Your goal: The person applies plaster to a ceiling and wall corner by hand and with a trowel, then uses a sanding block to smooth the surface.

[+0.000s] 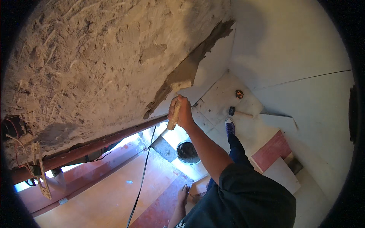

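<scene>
Near the centre of the frame, the person's right hand is closed in a fist around the wooden handle of a trowel, which meets the wall at the lower end of a damp, grey-brown mortar band. That full-fist grip presumably lets the arm push the blade against the rough wall. Lower down, the left hand is beside a reddish board; I can't tell whether it touches the board or how its fingers are set. Just below the right hand, a round bucket stands on the floor, probably there for easy reach, holding a dark grey, wet-looking mix. Right of centre, a black-headed mallet lies on the pale floor, beyond the dark shoe.
</scene>
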A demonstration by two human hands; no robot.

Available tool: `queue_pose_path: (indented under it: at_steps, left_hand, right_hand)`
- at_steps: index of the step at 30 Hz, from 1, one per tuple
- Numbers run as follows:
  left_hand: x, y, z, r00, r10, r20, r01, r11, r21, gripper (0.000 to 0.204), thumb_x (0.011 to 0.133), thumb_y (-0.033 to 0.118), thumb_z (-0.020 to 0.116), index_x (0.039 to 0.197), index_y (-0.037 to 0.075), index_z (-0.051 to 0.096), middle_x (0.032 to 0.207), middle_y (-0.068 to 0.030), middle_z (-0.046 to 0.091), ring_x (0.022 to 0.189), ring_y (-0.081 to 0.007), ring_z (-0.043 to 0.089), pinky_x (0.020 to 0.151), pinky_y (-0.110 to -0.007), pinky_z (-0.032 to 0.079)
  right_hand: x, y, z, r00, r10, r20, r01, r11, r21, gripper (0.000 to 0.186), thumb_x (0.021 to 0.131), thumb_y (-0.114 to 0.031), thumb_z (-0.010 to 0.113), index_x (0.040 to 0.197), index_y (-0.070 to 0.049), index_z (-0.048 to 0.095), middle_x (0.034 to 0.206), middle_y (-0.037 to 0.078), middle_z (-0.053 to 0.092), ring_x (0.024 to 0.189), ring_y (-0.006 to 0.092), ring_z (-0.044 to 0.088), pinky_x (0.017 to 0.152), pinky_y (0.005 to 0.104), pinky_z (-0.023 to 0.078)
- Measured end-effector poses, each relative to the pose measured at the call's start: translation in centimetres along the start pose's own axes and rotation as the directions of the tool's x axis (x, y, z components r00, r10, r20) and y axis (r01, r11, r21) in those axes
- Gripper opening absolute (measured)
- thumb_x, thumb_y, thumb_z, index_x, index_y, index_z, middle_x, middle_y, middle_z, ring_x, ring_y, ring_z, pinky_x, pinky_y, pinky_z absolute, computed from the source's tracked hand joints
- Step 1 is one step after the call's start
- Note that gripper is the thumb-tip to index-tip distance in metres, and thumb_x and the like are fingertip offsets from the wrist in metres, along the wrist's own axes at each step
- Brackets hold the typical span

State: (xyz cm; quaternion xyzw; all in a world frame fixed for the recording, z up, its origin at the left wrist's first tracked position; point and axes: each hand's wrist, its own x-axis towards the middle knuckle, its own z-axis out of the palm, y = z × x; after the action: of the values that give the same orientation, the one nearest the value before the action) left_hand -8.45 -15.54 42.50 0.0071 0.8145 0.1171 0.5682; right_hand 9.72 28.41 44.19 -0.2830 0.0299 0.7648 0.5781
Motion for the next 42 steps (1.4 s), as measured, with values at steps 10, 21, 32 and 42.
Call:
queue_pose_path:
  at_steps: [10, 21, 32, 42]
  left_hand:
    - [2.0, -0.5, -0.4, 0.995, 0.088, 0.037, -0.090, 0.995, 0.052, 0.045, 0.095, 0.029, 0.048, 0.131, 0.002, 0.048, 0.105, -0.0075, 0.064, 0.089, -0.0164, 0.059, 0.070, -0.028, 0.043]
    - [0.9, 1.7, -0.5, 0.993, 0.108, 0.044, -0.110, 0.992, 0.055, 0.046, 0.095, 0.031, 0.048, 0.133, 0.005, 0.047, 0.106, -0.0056, 0.063, 0.092, -0.0139, 0.059, 0.069, -0.027, 0.041]
    - [0.6, -0.6, -1.7, 0.999, 0.003, 0.052, -0.007, 0.996, 0.091, 0.050, 0.094, 0.035, 0.048, 0.136, 0.008, 0.043, 0.123, -0.0111, 0.058, 0.112, -0.0226, 0.055, 0.091, -0.037, 0.039]
    - [0.8, -2.9, -2.5, 1.000, -0.009, 0.009, 0.008, 0.997, 0.073, 0.049, 0.095, 0.033, 0.049, 0.134, 0.004, 0.046, 0.111, -0.0071, 0.062, 0.100, -0.0174, 0.058, 0.081, -0.031, 0.043]
  right_hand:
    - [-2.4, 1.0, 1.4, 0.983, 0.085, -0.162, -0.076, 0.995, 0.061, 0.029, 0.090, -0.034, 0.044, 0.076, -0.009, 0.046, 0.053, 0.008, 0.044, 0.038, 0.0219, 0.043, 0.039, 0.0376, 0.039]
    - [-10.7, 3.8, -0.6, 0.985, -0.018, -0.172, -0.012, 0.985, -0.172, 0.032, 0.091, -0.035, 0.050, 0.074, -0.007, 0.048, 0.054, 0.007, 0.046, 0.039, 0.0189, 0.047, 0.037, 0.0335, 0.042]
    - [-1.0, -0.2, -1.5, 0.991, -0.006, 0.136, 0.017, 0.997, -0.078, 0.038, 0.089, -0.038, 0.042, 0.069, -0.007, 0.048, 0.051, 0.008, 0.048, 0.042, 0.0199, 0.048, 0.042, 0.0350, 0.042]
    - [-1.3, 1.7, -4.8, 0.992, 0.091, -0.093, -0.120, 0.916, -0.382, 0.039, 0.092, -0.030, 0.038, 0.063, -0.006, 0.048, 0.048, 0.008, 0.045, 0.036, 0.0192, 0.045, 0.036, 0.0343, 0.039]
